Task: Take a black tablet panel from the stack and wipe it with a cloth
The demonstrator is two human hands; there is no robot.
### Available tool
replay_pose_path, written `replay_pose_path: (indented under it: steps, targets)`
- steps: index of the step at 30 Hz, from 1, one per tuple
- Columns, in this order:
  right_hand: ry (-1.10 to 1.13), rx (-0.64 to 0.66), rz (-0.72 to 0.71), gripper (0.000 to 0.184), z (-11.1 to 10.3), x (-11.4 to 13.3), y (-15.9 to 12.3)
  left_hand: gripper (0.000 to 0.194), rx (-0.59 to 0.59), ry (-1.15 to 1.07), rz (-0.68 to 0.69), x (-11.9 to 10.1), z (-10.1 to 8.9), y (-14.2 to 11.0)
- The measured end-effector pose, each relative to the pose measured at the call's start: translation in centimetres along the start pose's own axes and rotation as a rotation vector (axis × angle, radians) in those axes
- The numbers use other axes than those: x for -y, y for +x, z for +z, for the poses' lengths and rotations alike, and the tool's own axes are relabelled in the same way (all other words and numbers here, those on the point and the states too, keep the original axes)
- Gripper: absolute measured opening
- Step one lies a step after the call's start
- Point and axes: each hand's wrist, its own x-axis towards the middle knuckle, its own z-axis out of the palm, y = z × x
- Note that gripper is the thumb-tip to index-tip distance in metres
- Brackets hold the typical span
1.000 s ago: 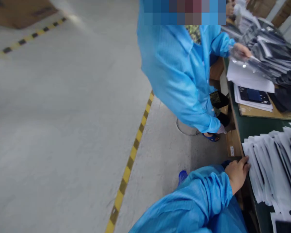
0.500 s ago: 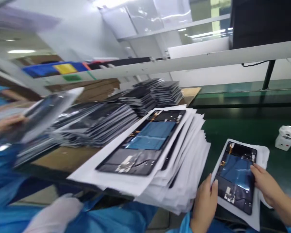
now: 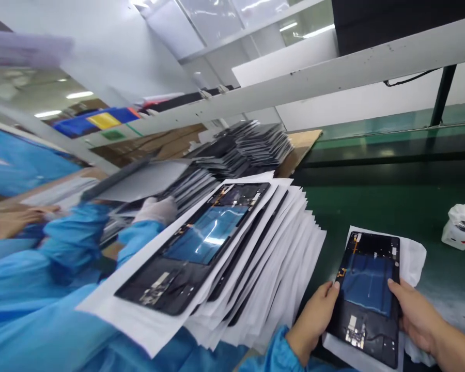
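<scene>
Between my left hand (image 3: pixel 313 315) and my right hand (image 3: pixel 416 312) is a black tablet housing (image 3: pixel 362 330) with its blue battery area and circuit parts facing up. My left thumb presses its left edge, and my right thumb rests on the right edge. Beneath the housing, a white sheet (image 3: pixel 413 253) sticks out at the top right and bottom. To the left of my left hand stands a tilted stack of white sheets (image 3: pixel 290 263) with housings in between. Another open tablet housing (image 3: pixel 170 274) lies on top of that stack.
A small white bottle (image 3: pixel 459 227) stands on the green work surface (image 3: pixel 344 206) at the right. Beyond the sheet stack are piles of dark panels (image 3: pixel 263 144). At left, a co-worker's blue sleeves (image 3: pixel 77 232) and gloved hand (image 3: pixel 157 211) reach to panels. A shelf (image 3: pixel 313 77) crosses above.
The housing in my hands has turned and shifted against its white sheet, with my fingers still at both sides. The co-worker's gloved hand has moved up to the panels. My view has tilted.
</scene>
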Motion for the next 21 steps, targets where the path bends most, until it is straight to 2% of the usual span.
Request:
replay_pose_path:
  steps: [2, 5, 6, 9, 12, 16, 18, 21]
  targets:
    - [0.006, 0.022, 0.025, 0.037, -0.4, -0.1, 0.2, 0.059, 0.01, -0.053, -0.047, -0.2, 0.1, 0.2]
    - [0.004, 0.034, 0.04, 0.039, -1.4, -0.3, 0.6, 0.053, 0.15, -0.071, -0.177, -0.5, -0.1, 0.2]
    - [0.001, 0.036, 0.039, 0.04, -1.7, -0.4, 0.6, 0.052, 0.165, -0.039, -0.206, -0.7, -0.2, 0.1]
    - [-0.005, 0.034, 0.04, 0.043, -2.2, -0.5, 0.6, 0.047, 0.135, 0.077, -0.211, -1.4, -0.2, -0.1]
    - [0.006, 0.018, 0.065, 0.045, -1.9, -0.3, 0.2, 0.044, 0.119, 0.214, -0.101, -2.1, 0.0, -0.1]
    - [-0.016, -0.034, -0.002, 0.046, -1.1, -0.3, -0.8, 0.043, 0.0, 0.446, 0.004, -2.7, 0.6, 0.4]
    - [-0.041, -0.031, -0.025, 0.048, -0.8, -0.6, -1.2, 0.041, -0.06, 0.448, 0.007, -2.8, 1.0, 0.6]
    - [-0.102, 0.04, -0.03, 0.057, -0.7, -1.5, -1.5, 0.04, -0.139, 0.368, -0.047, -2.4, 1.5, 0.8]
